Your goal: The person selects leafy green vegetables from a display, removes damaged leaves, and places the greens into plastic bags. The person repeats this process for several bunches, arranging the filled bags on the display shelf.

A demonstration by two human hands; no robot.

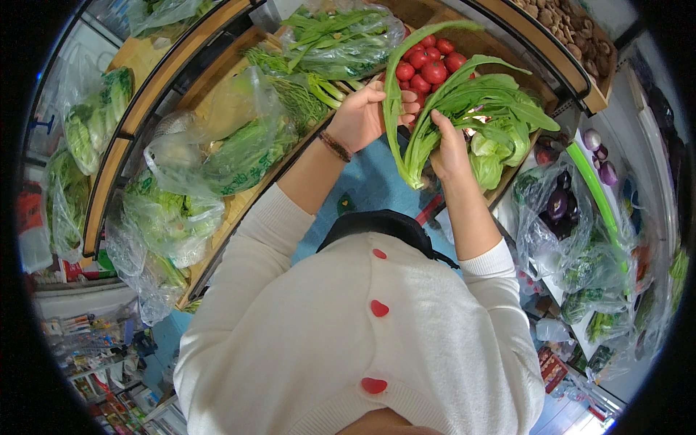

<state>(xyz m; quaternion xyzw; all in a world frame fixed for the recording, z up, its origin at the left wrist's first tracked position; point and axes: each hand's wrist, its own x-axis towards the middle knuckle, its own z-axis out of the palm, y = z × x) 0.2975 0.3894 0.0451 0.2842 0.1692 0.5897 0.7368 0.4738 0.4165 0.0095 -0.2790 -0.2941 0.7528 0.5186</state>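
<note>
My right hand [453, 150] holds a bunch of long-leaved greens [427, 130] near its pale cut stem end, thumb over the stalks. The leaves fan out up and to the right. One long leaf [392, 109] stands apart from the bunch on the left and arches over at its tip. My left hand [359, 117], with a beaded bracelet [334, 145] at the wrist, is at this leaf. Its fingers pass behind the leaf and its thumb is at the edge; whether it grips is unclear. Behind the greens lie red tomatoes [433, 70] and pale green lettuce heads [489, 157].
Bagged leafy vegetables [244, 147] fill the wooden shelf on the left. Another bag of greens [337, 43] lies at the back. Mushrooms [584, 41] sit on an upper shelf. Bagged eggplants [559, 204] are at the right. Below my hands shows blue floor [359, 179].
</note>
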